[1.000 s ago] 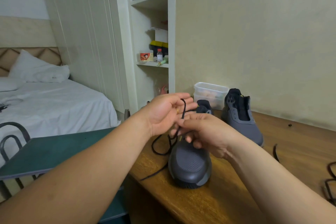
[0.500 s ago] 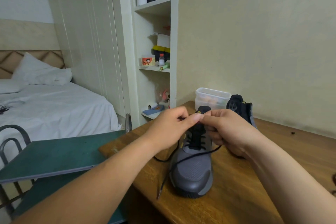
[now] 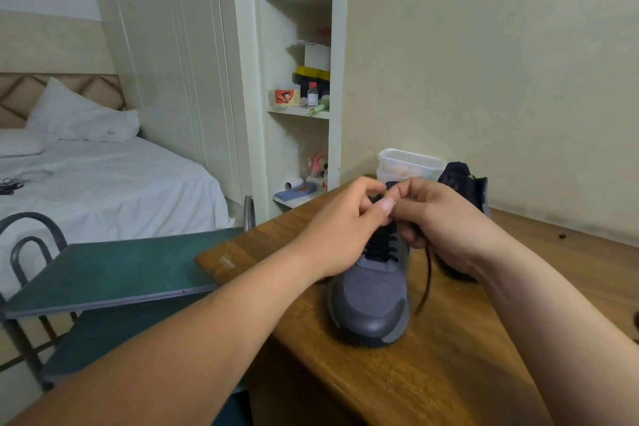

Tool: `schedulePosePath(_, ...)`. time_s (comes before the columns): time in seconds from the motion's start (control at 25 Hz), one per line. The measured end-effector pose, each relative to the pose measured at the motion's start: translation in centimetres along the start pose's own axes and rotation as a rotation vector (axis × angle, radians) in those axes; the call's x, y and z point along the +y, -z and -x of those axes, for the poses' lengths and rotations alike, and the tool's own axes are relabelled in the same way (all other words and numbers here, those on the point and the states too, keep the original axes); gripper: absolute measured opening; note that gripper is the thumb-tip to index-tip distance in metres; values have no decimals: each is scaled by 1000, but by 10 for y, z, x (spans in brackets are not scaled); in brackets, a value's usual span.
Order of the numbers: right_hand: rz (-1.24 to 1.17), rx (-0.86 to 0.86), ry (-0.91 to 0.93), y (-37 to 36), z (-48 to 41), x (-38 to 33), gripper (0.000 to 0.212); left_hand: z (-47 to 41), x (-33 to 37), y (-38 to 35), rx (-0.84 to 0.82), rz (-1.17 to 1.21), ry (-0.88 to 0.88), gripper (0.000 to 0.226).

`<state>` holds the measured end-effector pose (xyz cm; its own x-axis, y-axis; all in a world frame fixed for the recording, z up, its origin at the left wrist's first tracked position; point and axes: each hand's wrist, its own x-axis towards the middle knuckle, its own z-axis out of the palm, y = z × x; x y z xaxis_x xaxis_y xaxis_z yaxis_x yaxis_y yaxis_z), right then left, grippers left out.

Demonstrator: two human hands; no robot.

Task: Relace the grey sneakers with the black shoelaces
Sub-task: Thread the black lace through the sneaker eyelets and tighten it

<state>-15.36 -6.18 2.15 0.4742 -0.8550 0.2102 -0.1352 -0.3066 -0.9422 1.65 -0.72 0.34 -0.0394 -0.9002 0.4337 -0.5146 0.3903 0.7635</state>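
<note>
A grey sneaker (image 3: 371,301) stands on the wooden table (image 3: 449,356), toe toward me, with a black shoelace (image 3: 382,249) crossed through its lower eyelets. My left hand (image 3: 342,232) and my right hand (image 3: 439,218) meet over the top of its tongue, fingers curled and pinching the lace near its yellowish tip. A loose lace end (image 3: 427,277) hangs down the shoe's right side. The second grey sneaker (image 3: 465,183) stands behind my right hand, mostly hidden.
A clear plastic box (image 3: 409,166) sits against the wall behind the shoes. A green board (image 3: 114,273) on a metal chair lies left of the table's corner. A shelf unit (image 3: 301,97) and a bed (image 3: 103,190) are further left.
Both hands have come together and stayed at the top of the near sneaker. The loose lace end that lay across the toe to the left now hangs on the right side.
</note>
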Motion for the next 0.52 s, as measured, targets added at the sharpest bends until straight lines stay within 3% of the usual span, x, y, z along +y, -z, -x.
schedulePosePath(0.08,-14,14,4,4,1,0,2,0,-9,5,49,-44,-5,15)
schedulePosePath(0.24,11,61,-74,20,5,5,10,8,-39,26,186,-286,139,22)
schedulePosePath(0.32,52,57,-73,18,3,8,12,14,-38,24,191,-382,100,11)
schedulePosePath(0.44,64,19,3,2,0,8,12,17,-13,2,52,-156,-2,37)
schedulePosePath(0.52,34,38,49,0,0,6,11,12,-9,-7,29,-14,1,32)
